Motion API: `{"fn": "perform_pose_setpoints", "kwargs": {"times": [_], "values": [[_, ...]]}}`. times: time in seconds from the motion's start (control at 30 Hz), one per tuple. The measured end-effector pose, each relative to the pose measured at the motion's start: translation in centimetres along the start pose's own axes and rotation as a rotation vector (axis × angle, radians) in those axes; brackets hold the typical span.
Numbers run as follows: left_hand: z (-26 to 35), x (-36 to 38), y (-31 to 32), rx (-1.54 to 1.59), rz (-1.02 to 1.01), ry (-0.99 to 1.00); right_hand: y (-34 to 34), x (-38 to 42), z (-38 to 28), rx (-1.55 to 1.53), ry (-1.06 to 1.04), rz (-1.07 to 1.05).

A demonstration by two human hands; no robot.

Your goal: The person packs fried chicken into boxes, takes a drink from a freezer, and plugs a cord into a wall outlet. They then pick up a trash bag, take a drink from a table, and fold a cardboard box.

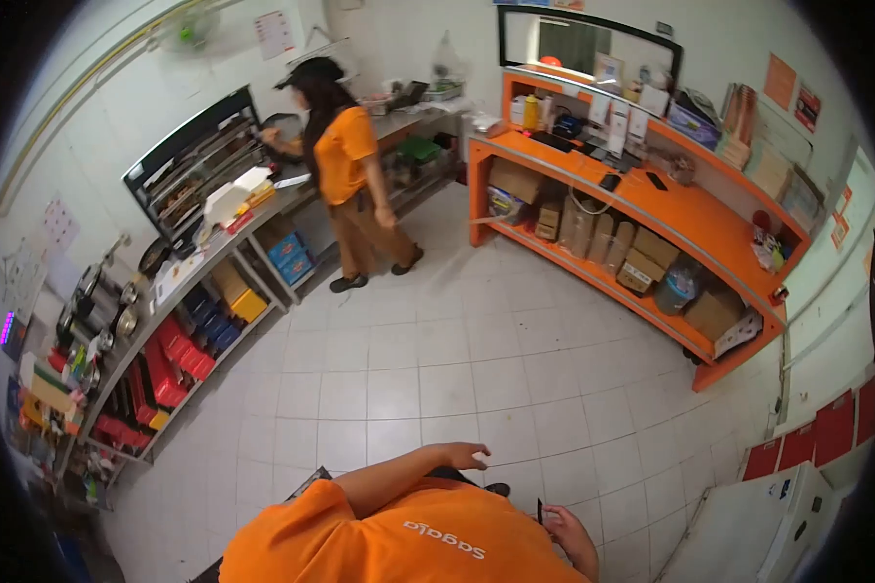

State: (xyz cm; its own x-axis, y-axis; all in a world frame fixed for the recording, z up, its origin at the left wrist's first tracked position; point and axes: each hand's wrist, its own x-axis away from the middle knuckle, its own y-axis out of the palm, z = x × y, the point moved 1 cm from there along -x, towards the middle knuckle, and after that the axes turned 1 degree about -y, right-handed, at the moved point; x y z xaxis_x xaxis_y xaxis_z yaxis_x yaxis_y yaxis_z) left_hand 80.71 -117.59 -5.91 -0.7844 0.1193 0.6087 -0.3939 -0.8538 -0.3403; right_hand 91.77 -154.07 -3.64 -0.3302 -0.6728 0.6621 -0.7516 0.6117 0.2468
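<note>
My left hand (467, 456) reaches across in front of my orange shirt (389, 539), over the tiled floor. Its fingers are loosely bent and apart, with nothing in them. Lower and to the right, my right hand (568, 533) is curled at a thin dark object (541, 510), seen edge-on, too small to name. Below my left hand the tip of a dark shoe (498, 489) shows. Neither hand is near a table or shelf.
A person in an orange shirt (345, 155) walks beside the left counter (165, 296), which holds pans and boxes. At the right stands an orange desk (690, 219) with boxes beneath. A white appliance (749, 525) is at lower right. Pale tiled floor (399, 360) lies between.
</note>
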Motion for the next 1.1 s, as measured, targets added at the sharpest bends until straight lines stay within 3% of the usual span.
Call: {"fn": "perform_pose_setpoints", "kwargs": {"times": [0.07,0.1,0.17,0.2,0.23,0.27,0.3,0.33,0.43,0.53,0.6,0.63,0.73,0.8,0.87,0.93,1.0,1.1], "values": [[-4.3,-6.8,1.5,-0.236,-0.120,-0.058,-3.1,-2.2,0.4,0.273,-0.071,-0.069],[-3.8,-7.5,2.4,-0.292,-0.185,-0.034,-4.5,-2.2,0.1,0.210,-0.080,-0.008],[-1.6,-6.8,1.6,0.067,-0.001,-0.211,-6.7,-2.5,-1.8,0.312,0.026,-0.104],[1.9,-5.6,0.6,0.428,-0.175,-0.255,-7.6,-2.7,-1.8,0.259,0.000,-0.076],[3.3,-5.9,0.1,0.526,-0.232,-0.298,-8.9,-3.0,-2.1,0.213,0.008,-0.088],[6.3,-5.9,-1.1,0.545,-0.334,-0.468,-10.6,-2.8,-2.5,0.179,0.023,-0.095],[2.0,-10.1,-0.8,0.497,-0.549,-0.589,-11.9,-1.8,-4.6,0.208,0.058,-0.067],[12.3,-8.1,-3.3,0.338,-0.561,-0.746,-14.0,-0.9,-5.2,0.180,0.049,-0.038],[18.3,-14.5,-6.5,0.121,-0.706,-0.744,-19.7,1.0,-5.2,-0.145,0.060,-0.009],[24.7,-20.9,-8.1,-0.101,-0.874,-0.715,-25.1,3.7,-5.1,-0.277,0.031,0.049],[31.1,-25.6,-8.0,-0.558,-0.703,-0.144,-28.3,6.2,-5.8,-0.150,0.080,0.217],[33.3,-29.1,-7.3,-0.725,-0.739,0.144,-29.9,7.1,-5.2,-0.188,0.082,0.267],[38.7,-39.6,-3.4,-0.880,-0.908,0.421,-33.8,10.8,-3.4,-0.315,-0.035,0.400],[42.7,-44.8,-0.5,-1.001,-1.054,0.480,-34.3,12.8,-2.8,-0.385,-0.249,0.538],[47.2,-48.0,1.4,-1.020,-1.126,0.464,-34.4,14.1,-1.4,-0.535,-0.325,0.656],[51.8,-49.9,4.3,-1.004,-1.195,0.391,-35.0,16.5,-3.1,-0.370,-0.079,0.890],[56.5,-51.1,8.3,-0.977,-1.233,0.311,-35.4,17.7,-2.9,-0.496,-0.112,1.011],[60.8,-53.2,14.6,-1.138,-1.272,0.133,-38.1,18.3,1.0,-0.351,-0.049,1.100]]}}
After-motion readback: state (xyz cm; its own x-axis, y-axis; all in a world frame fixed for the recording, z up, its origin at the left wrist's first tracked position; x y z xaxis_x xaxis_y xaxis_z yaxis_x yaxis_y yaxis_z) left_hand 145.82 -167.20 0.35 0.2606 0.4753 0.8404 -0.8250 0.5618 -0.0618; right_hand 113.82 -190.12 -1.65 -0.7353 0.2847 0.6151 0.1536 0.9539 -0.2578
